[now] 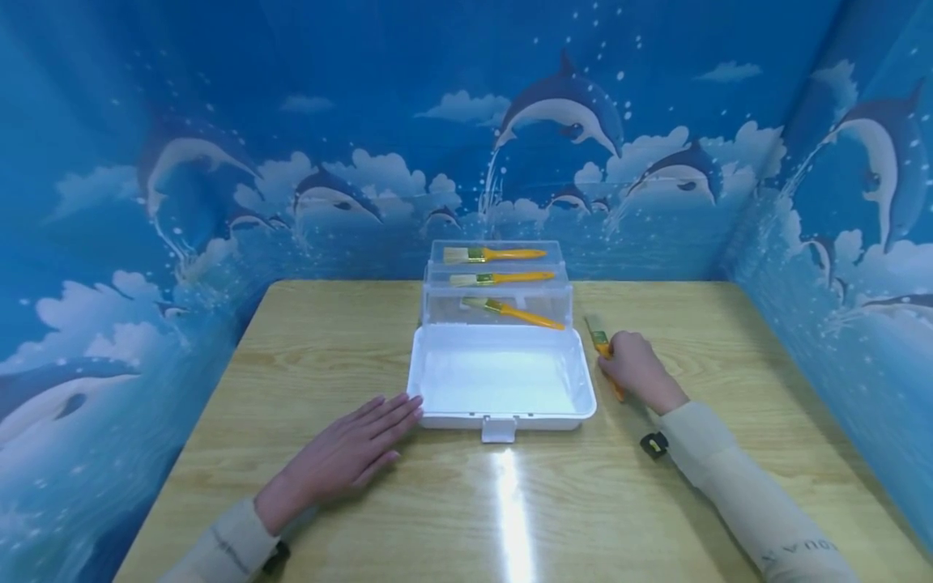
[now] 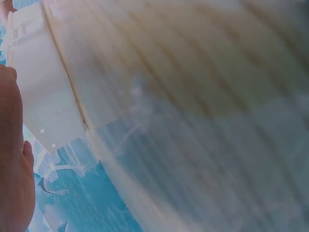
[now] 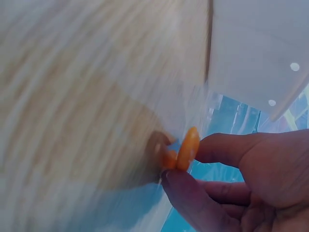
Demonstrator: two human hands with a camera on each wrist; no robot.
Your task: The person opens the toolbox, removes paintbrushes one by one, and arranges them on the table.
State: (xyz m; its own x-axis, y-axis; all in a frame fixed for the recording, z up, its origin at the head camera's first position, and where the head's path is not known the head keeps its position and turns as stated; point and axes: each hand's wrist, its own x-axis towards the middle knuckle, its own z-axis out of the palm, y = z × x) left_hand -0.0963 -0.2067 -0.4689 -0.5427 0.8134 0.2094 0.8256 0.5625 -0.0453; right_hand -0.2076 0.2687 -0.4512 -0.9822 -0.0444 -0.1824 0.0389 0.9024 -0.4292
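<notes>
A white plastic box point(image 1: 503, 422) stands on the table with transparent tiers point(image 1: 430, 304) raised behind its open base. Three paintbrushes with yellow-orange handles lie in those tiers: a top brush point(image 1: 510, 254), a middle brush point(image 1: 513, 278) and a slanted lower brush point(image 1: 521, 312). To the right of the box, my right hand point(image 1: 640, 371) pinches another paintbrush point(image 1: 601, 343) by its handle, bristles pointing away from me. The right wrist view has the orange handle point(image 3: 188, 149) between thumb and fingers, close over the table. My left hand point(image 1: 350, 449), fingers extended, reaches the box's front left corner.
The wooden table point(image 1: 328, 340) extends to both sides of the box. A blue curtain point(image 1: 364, 97) printed with dolphins encloses the back and sides. The box's latch tab point(image 1: 499, 430) juts out at the front.
</notes>
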